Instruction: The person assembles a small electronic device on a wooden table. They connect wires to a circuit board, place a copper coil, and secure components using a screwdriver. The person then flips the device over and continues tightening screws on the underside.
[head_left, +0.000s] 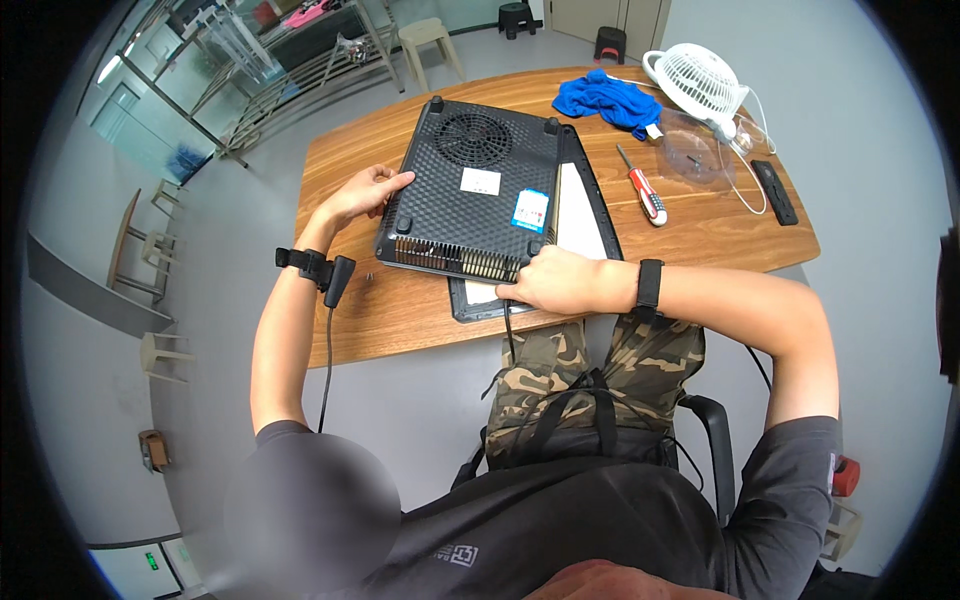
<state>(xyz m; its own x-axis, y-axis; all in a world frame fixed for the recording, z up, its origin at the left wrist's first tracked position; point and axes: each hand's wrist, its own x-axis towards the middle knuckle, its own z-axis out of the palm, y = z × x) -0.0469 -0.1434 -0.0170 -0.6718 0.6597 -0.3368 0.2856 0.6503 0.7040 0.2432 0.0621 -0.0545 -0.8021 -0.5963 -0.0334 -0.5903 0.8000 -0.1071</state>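
Gripping base (425, 170): left hand (366, 194) pinching side, right hand (556, 279) curled round near corner; panel (582, 215) beneath apparently detached, not yet aligned; screwdriver (647, 194) idle.

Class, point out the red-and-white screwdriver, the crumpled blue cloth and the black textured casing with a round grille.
Red-and-white screwdriver (645, 192): head view, on its handle.
Crumpled blue cloth (608, 100): head view, central folds.
Black textured casing (473, 209): head view, on flat panel.

The table (350, 140) is brightly lit, lines bend toward a black rim, and the lower left is blurred.
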